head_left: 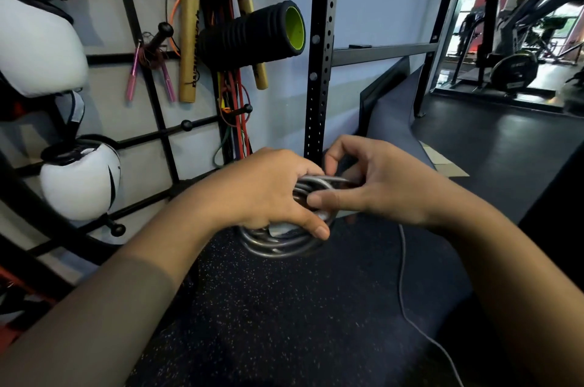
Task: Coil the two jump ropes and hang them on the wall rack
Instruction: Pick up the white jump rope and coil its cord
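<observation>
Gym corner: dark speckled rubber floor [284, 323] along the bottom, wall rack [164, 130] of black bars and ball-tipped pegs on the left of the frame, perforated upright [319, 77] at centre.

Grey jump rope [278, 244] is at frame centre, bundled into several loops between both hands. Left hand [262, 194] wraps over the top of the bundle, fingers curled round it, thumb pressing the lower right edge. Right hand [379, 184] sits just right of it, thumb and forefinger pinching a strand at the top of the coil, other fingers curled behind. Loose tail [403, 276] drops from under the right hand toward lower right, so coiling isn't finished, I'd say.

Second rope with pink handles [132, 77] already hangs off a peg in the upper left; looks done.

Key relation: free pegs lie left and above the coil, left hand is nearer the rack. Coil's long axis runs roughly left-right. Hanging probably needs a loop opened toward the left once the tail is wound in.
</observation>
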Demonstrator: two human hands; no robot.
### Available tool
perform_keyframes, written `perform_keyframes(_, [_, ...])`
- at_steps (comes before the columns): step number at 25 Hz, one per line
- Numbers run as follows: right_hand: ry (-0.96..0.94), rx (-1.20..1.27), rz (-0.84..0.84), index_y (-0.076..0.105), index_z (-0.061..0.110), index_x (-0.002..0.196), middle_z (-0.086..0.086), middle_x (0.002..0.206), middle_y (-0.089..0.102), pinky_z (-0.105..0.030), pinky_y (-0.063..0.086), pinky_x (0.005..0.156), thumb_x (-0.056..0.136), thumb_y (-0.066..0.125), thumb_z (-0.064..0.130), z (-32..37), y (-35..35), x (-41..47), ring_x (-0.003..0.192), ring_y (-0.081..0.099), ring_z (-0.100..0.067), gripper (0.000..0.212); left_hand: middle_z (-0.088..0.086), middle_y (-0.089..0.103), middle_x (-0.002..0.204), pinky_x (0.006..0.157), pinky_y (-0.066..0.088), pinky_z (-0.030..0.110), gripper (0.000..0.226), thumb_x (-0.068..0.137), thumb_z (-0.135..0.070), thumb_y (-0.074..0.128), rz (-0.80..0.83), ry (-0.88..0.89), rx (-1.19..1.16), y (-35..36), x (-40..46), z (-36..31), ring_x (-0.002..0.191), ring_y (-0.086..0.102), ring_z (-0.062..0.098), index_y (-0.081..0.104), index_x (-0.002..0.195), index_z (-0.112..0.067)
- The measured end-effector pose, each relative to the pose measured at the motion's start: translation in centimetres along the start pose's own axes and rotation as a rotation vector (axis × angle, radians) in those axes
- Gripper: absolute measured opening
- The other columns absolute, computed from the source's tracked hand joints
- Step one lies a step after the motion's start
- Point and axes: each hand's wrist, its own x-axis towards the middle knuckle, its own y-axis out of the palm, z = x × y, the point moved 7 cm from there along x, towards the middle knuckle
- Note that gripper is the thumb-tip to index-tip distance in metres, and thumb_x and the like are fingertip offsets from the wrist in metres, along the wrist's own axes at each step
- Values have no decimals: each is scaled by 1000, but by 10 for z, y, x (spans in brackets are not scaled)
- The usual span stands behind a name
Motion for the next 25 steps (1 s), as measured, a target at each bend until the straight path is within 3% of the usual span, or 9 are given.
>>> perform_keyframes(2, [-12, 178, -59, 63, 17, 99, -23, 73, 69, -35, 37, 55, 89, 67, 62, -1, -13, 0, 61, 49, -31, 46, -15, 77, 83, 74, 57, 28, 36, 63, -49, 91, -34, 3, -114, -5, -1, 5, 78, 71, 1, 71, 91, -37])
perform_keyframes(5, [45, 643, -120, 68, 16, 90, -15, 64, 49, -27, 21, 46, 93, 41, 75, -15, -24, 0, 56, 29, -27, 65, -16, 77, 74, 59, 47, 13, 30, 62, -36, 88, -159, 22, -516, -21, -5, 12, 58, 67, -4, 73, 87, -32])
perform_keyframes(8, [66, 635, -238, 70, 20, 79, -16, 62, 43, -32, 17, 49, 97, 34, 75, -31, -24, 0, 53, 28, -26, 68, -5, 64, 56, 39, 33, 17, 28, 66, -32, 84, -363, 25, -1022, -28, -3, 23, 36, 40, 4, 70, 83, -14])
perform_keyframes(11, [52, 489, -279, 73, 19, 89, -36, 79, 52, -39, 28, 54, 90, 42, 82, -20, -2, 2, 59, 41, -37, 71, 4, 49, 58, 41, 30, 21, 40, 66, -40, 85, -605, -66, -1249, -13, 2, 31, 41, 32, 7, 66, 87, -12])
perform_keyframes(14, [-82, 480, -431, 73, 14, 113, -14, 98, 77, -37, 61, 81, 86, 76, 54, -2, 12, 1, 86, 74, -14, 49, 8, 53, 70, 44, 37, 21, 39, 68, -43, 88, -823, -201, -1354, 6, -2, 32, 46, 38, 7, 69, 87, -16])
perform_keyframes(16, [-165, 509, -472, 70, 12, 122, -5, 104, 80, -33, 61, 86, 88, 81, 29, 3, 19, 1, 94, 76, -10, 39, 4, 62, 70, 48, 42, 23, 33, 74, -39, 89, -865, -225, -1376, 12, -5, 28, 49, 47, 6, 71, 89, -15])
perform_keyframes(19, [-183, 534, -443, 72, 9, 117, 5, 86, 74, -21, 53, 75, 95, 73, 19, 3, 16, 4, 78, 66, -4, 25, -1, 68, 87, 58, 49, 26, 40, 76, -41, 88, -826, -200, -1250, 6, -5, 26, 68, 59, 7, 70, 105, -19])
perform_keyframes(21, [-124, 477, -404, 72, 6, 102, -4, 75, 63, -19, 49, 65, 97, 70, 22, -1, 5, 4, 68, 56, -9, 16, -3, 67, 122, 88, 58, 31, 67, 74, -44, 89, -910, -163, -1071, -4, -9, 30, 106, 67, 9, 55, 129, -28])
perform_keyframes(25, [-52, 208, -276, 74, 14, 109, -12, 85, 75, -23, 54, 69, 94, 70, 35, -6, -10, 2, 73, 66, -10, 26, 1, 23, 169, 127, 22, 33, 113, 77, -51, 83, -1124, 52, -387, -42, -35, 8, 157, 20, 20, 15, 162, -24])
